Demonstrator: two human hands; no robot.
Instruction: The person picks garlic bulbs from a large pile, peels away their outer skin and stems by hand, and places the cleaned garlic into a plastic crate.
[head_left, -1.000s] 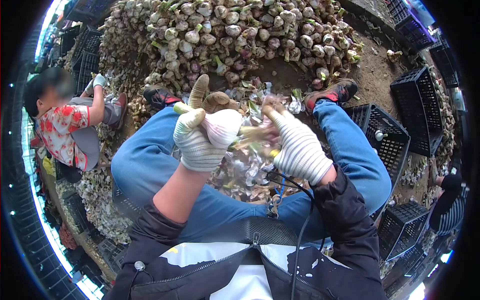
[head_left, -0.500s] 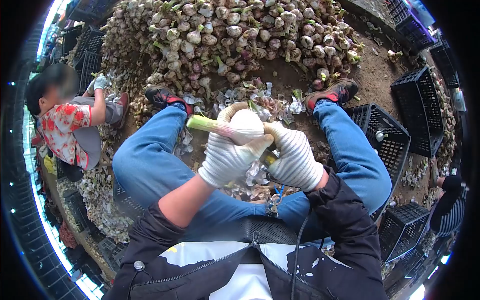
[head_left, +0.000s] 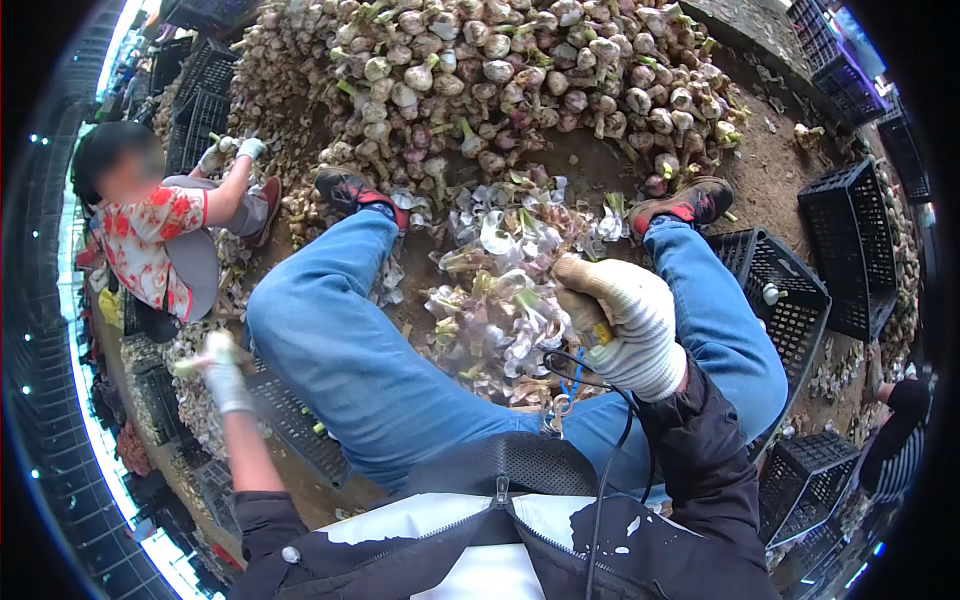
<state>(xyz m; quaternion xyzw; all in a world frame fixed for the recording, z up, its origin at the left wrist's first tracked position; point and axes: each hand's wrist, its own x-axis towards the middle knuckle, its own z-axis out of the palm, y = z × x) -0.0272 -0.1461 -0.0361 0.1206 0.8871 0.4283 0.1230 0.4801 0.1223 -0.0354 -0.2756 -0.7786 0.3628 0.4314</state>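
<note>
Stretched out to the far left, my left hand in a striped white glove is closed around a garlic bulb with a pale green stem; both are smeared by motion. It is above the edge of a black crate beside my left knee. My right hand, gloved too, is closed over my right thigh on a tool with a yellow part, mostly hidden by the fingers. Peeled garlic skins lie on the ground between my legs.
A large heap of garlic lies beyond my shoes. At the left a crouching person works with gloved hands. Black crates stand at the right, one beside my right leg with garlic in it. Another person is at the far right.
My left hand has moved from the middle out to the left with the garlic bulb. My right hand has parted from it and shifted slightly right. The view has shifted a little.
</note>
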